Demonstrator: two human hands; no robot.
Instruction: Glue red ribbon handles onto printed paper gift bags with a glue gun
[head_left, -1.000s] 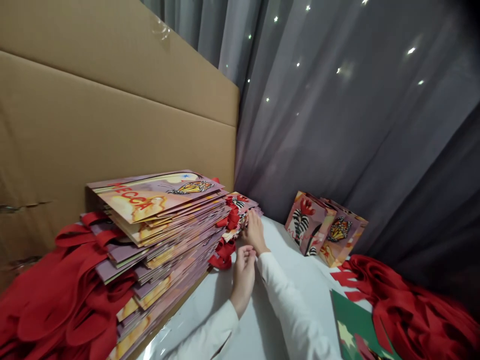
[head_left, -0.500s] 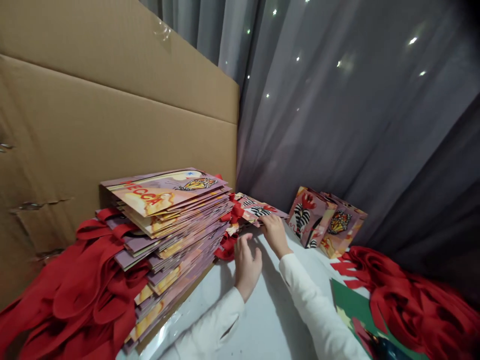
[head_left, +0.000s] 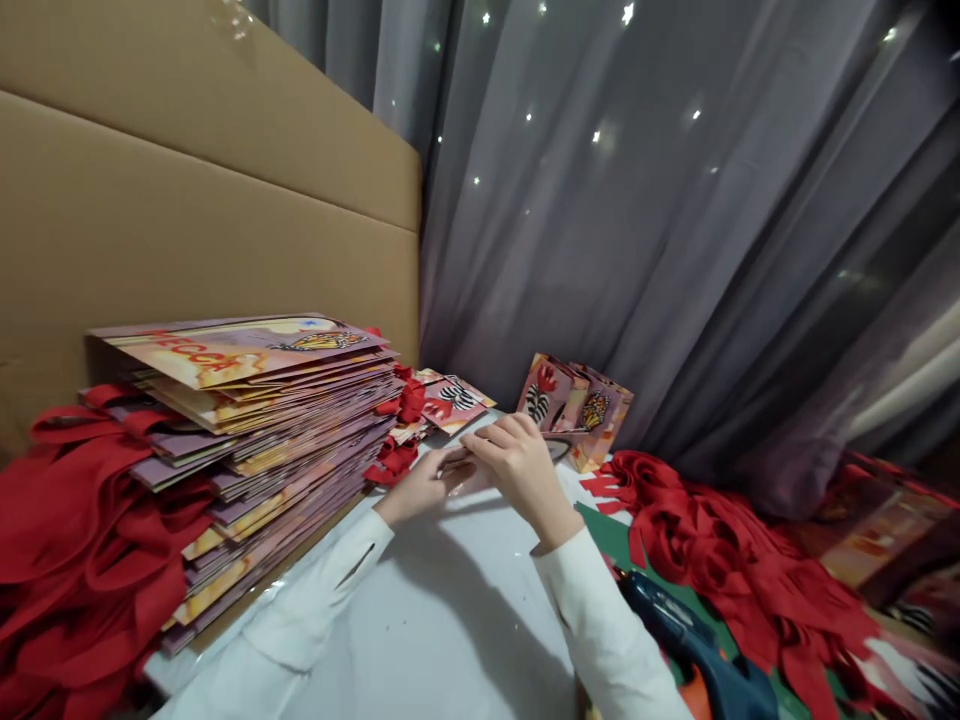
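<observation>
Over the white tabletop (head_left: 450, 620), both my hands hold a small flat folded paper bag (head_left: 472, 480), seen nearly edge-on and largely covered by my fingers. My left hand (head_left: 420, 485) is closed on its near left side. My right hand (head_left: 514, 460) reaches across the top, fingers bent over the bag. Just beyond lie flat printed bags (head_left: 454, 400) with striped and red designs, beside red ribbon bows (head_left: 410, 398). To the left rises a tall stack of folded bags (head_left: 300, 430) with a butterfly print on top.
Red ribbon handles (head_left: 97, 540) spill from the stack, against a cardboard sheet (head_left: 225, 230). Two upright bags (head_left: 596, 410) stand before a grey curtain (head_left: 570, 230). At right are red ribbons (head_left: 720, 540), a green sheet (head_left: 607, 535) and a dark blue glue gun (head_left: 675, 610).
My right hand has drawn a flat bag back from the far pile, and my left hand has closed on it. The view has swung to the right, bringing the glue gun further into sight.
</observation>
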